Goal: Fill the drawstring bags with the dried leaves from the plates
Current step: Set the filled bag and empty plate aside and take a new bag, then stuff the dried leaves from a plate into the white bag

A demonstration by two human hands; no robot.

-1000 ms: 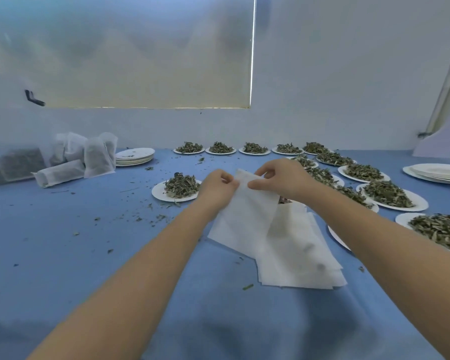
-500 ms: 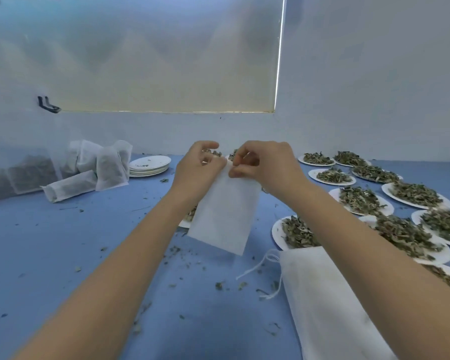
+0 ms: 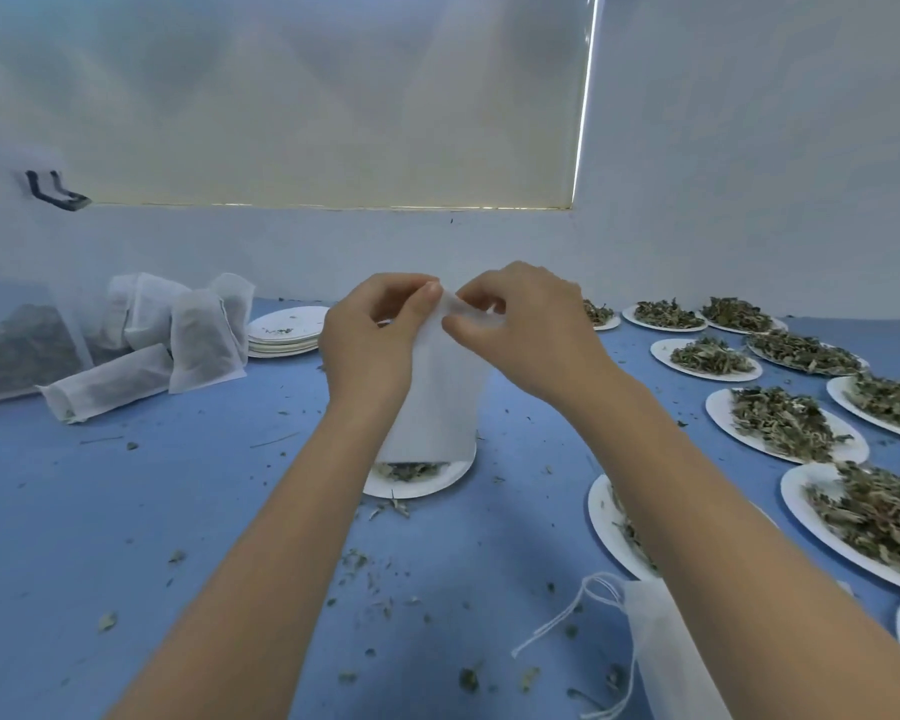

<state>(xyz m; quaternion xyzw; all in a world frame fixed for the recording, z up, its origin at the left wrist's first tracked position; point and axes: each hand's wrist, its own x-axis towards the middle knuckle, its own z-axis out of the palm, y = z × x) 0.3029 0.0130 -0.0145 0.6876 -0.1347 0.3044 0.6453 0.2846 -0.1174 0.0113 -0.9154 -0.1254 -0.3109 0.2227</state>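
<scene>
Left hand (image 3: 370,345); right hand (image 3: 526,330) | both pinch white fabric drawstring bag (image 3: 435,402) mouth | spread rim wide over 12 o'clock white paper plate (image 3: 417,485)

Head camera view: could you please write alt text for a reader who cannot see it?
Both hands, left hand and right hand, pinch the top edge of an empty white drawstring bag above a plate of dried leaves on a blue table. More leaf plates sit right; filled bags lie left.
</scene>
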